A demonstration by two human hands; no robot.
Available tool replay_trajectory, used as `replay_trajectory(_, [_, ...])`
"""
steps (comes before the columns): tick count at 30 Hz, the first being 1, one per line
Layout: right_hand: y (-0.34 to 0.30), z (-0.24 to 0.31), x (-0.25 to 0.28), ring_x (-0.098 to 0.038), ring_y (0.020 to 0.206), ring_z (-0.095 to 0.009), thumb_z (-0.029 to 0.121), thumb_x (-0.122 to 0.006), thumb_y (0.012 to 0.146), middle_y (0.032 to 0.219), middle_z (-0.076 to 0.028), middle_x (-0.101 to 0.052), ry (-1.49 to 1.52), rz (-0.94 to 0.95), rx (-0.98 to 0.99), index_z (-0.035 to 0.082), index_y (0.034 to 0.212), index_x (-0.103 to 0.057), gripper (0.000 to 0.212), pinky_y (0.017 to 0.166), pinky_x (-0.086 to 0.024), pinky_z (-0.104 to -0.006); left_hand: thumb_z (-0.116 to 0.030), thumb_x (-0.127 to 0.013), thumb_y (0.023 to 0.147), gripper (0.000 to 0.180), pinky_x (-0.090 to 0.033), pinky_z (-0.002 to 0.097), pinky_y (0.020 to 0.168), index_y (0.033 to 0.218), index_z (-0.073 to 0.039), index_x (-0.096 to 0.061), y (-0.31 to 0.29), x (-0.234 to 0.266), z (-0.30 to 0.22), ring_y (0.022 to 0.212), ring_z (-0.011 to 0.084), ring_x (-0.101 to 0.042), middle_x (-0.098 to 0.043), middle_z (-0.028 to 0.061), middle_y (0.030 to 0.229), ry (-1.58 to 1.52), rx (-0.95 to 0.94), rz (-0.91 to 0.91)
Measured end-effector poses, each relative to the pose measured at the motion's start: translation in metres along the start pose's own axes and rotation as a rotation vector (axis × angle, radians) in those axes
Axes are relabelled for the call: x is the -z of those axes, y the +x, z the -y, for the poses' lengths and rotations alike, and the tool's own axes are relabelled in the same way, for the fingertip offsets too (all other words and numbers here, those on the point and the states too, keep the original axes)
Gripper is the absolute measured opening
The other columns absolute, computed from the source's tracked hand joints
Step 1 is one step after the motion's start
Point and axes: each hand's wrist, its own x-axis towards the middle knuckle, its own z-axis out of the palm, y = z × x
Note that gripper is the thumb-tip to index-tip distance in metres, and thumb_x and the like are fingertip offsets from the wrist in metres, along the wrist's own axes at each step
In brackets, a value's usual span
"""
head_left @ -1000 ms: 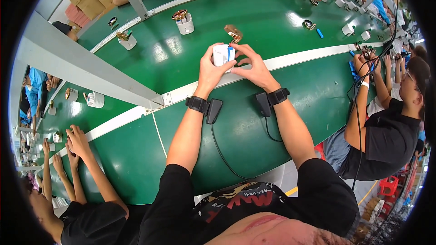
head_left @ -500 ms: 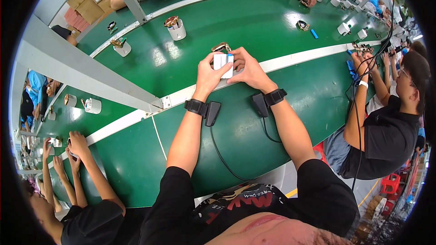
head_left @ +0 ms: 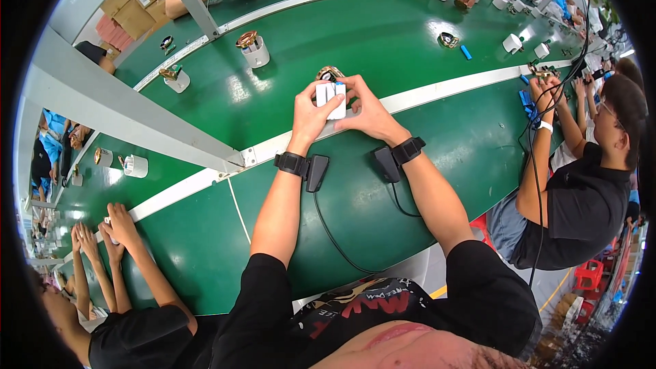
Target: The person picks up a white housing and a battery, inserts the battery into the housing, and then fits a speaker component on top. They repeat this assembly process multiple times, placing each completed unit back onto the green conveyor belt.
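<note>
My left hand point(head_left: 309, 115) is closed on a small white plastic case point(head_left: 329, 105), its thumb lying across the front face. From the other side, my right hand point(head_left: 371, 111) grips the same case between thumb and curled fingers. A strip of blue shows at the case's upper right edge. Just beyond my fingertips is a round gold-rimmed part point(head_left: 329, 73) with a dark inside; whether it is joined to the case I cannot tell. Both hands are over the white rail point(head_left: 427, 96) between the near tabletop and the green belt.
Gold-topped white housings point(head_left: 255, 53) stand on the green belt point(head_left: 383, 34), with a loose ring part point(head_left: 448, 40) and a blue cell point(head_left: 466, 52) farther right. A grey post point(head_left: 137, 96) rises at left. Cables run from my black wrist straps. Co-workers sit on both sides.
Housings and loose parts on the belt have shifted left. My hands moved slightly left with the case, and more of the gold-rimmed part's round face shows.
</note>
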Motion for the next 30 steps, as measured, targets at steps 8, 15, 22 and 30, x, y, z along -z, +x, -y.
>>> replay_trajectory(8, [0.004,-0.016,0.001,-0.051,0.072,-0.005,0.010,-0.087,0.070,0.097,-0.005,-0.062,0.373,-0.059,-0.085,0.001,0.116,-0.050,0.060,0.061,-0.044,-0.0218,-0.018,-0.078,0.078,0.046,-0.053,0.0304,0.078,0.114,0.005,-0.061,-0.001,-0.001,-0.003,0.088,0.0152,-0.065,-0.069,0.0121,0.098,0.014,0.002,0.035])
replay_trajectory(15, [0.005,-0.024,0.002,-0.046,0.061,-0.001,0.006,-0.088,0.068,0.081,0.000,-0.060,0.352,-0.090,-0.077,0.001,0.103,-0.057,0.047,0.053,-0.037,-0.0190,-0.015,-0.077,0.078,0.044,-0.052,0.0308,0.080,0.115,0.003,-0.063,-0.001,0.001,-0.007,0.090,0.0154,-0.064,-0.069,0.0109,0.100,0.080,0.019,0.076])
replay_trajectory(22, [0.003,-0.030,0.006,-0.046,0.061,-0.001,0.005,-0.085,0.070,0.083,0.000,-0.061,0.258,-0.053,-0.099,0.000,0.106,-0.058,0.045,0.053,-0.038,-0.0196,-0.014,-0.077,0.077,0.045,-0.052,0.0304,0.081,0.116,0.002,-0.062,0.000,-0.002,-0.010,0.091,0.0155,-0.064,-0.068,0.0103,0.102,0.121,0.037,0.084])
replay_trajectory(30, [0.004,-0.019,0.004,-0.056,0.072,-0.006,0.004,-0.072,0.082,0.105,-0.009,-0.068,0.201,-0.114,-0.087,0.002,0.127,-0.054,0.048,0.068,-0.049,-0.0226,-0.002,-0.079,0.071,0.055,-0.053,0.0301,0.084,0.121,0.002,-0.055,0.008,-0.004,0.012,0.094,0.0175,-0.065,-0.066,0.0098,0.106,0.065,-0.101,-0.249])
